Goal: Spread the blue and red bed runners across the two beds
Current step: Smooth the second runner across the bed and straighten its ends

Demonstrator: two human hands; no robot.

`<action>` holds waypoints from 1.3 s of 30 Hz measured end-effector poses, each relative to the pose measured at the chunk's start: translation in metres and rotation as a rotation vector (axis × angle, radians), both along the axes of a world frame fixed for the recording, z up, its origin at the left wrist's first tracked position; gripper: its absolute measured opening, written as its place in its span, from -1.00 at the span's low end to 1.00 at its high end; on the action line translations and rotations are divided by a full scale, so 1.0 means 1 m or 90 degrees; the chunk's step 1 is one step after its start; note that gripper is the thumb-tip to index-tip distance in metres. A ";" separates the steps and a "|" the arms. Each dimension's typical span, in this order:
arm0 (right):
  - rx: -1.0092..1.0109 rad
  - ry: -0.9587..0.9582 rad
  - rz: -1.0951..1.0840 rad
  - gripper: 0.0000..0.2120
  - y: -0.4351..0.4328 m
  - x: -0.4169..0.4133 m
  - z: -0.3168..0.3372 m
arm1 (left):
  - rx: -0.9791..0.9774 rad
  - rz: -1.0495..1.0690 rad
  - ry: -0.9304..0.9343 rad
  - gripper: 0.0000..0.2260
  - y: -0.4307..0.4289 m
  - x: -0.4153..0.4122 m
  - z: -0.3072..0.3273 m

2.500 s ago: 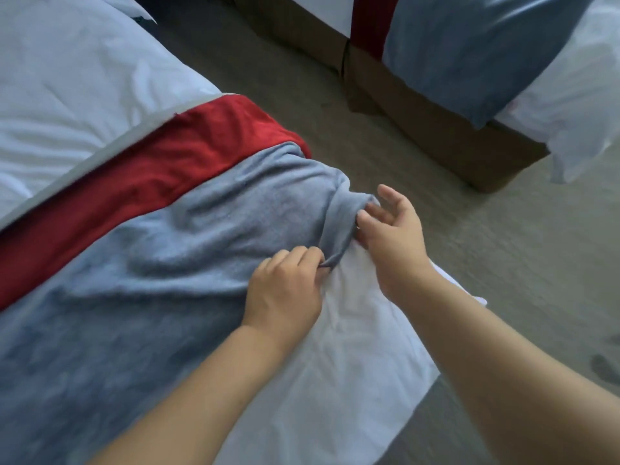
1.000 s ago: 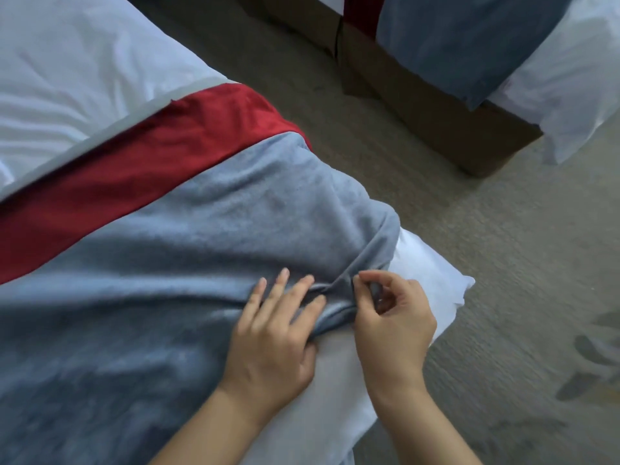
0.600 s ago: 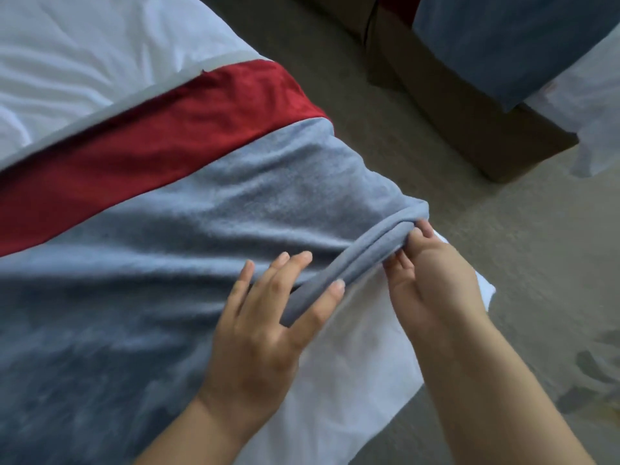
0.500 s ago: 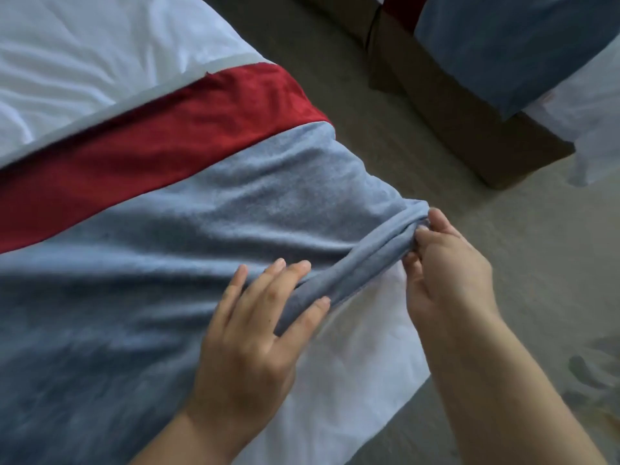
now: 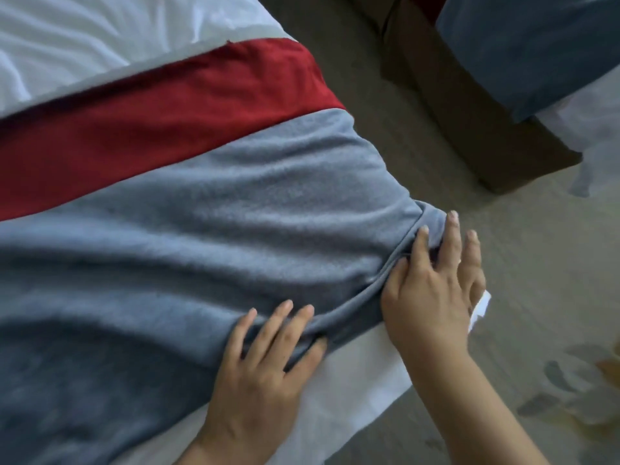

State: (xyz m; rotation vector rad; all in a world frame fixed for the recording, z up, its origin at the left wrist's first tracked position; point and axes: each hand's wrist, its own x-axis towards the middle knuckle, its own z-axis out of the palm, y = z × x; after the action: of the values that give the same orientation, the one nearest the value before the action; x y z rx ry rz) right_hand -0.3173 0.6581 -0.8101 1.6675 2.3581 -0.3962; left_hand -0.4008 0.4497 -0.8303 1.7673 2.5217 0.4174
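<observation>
From the head camera, the blue bed runner lies across the near bed's white sheet. Its far edge touches the red bed runner, and its near hem is bunched into a ridge by the bed's corner. The left hand rests flat on that ridge, fingers straight, grip released. The right hand presses spread, straight fingers on the runner's corner, grip also released.
</observation>
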 end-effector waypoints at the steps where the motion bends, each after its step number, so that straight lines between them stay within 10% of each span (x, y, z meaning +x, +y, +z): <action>1: 0.002 0.008 0.031 -0.43 -0.008 -0.002 -0.003 | 0.002 0.012 -0.009 -0.65 -0.002 0.001 -0.002; 20: -0.127 0.370 0.789 -0.54 -0.132 -0.044 0.006 | -0.009 0.196 -0.016 -0.65 -0.143 -0.058 0.023; 33: -0.132 0.398 0.786 -0.86 -0.178 -0.063 0.020 | 0.158 0.253 -0.021 -0.78 -0.281 -0.055 0.062; 39: -0.232 0.134 0.833 -0.56 -0.176 -0.038 0.010 | -0.194 0.309 -0.189 -0.56 -0.285 -0.024 0.029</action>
State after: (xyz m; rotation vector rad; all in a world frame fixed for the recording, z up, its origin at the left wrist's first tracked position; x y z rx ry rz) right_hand -0.3557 0.4824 -0.8005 -0.2203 2.6834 -0.6385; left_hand -0.4247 0.1643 -0.8010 0.9113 2.5960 0.2607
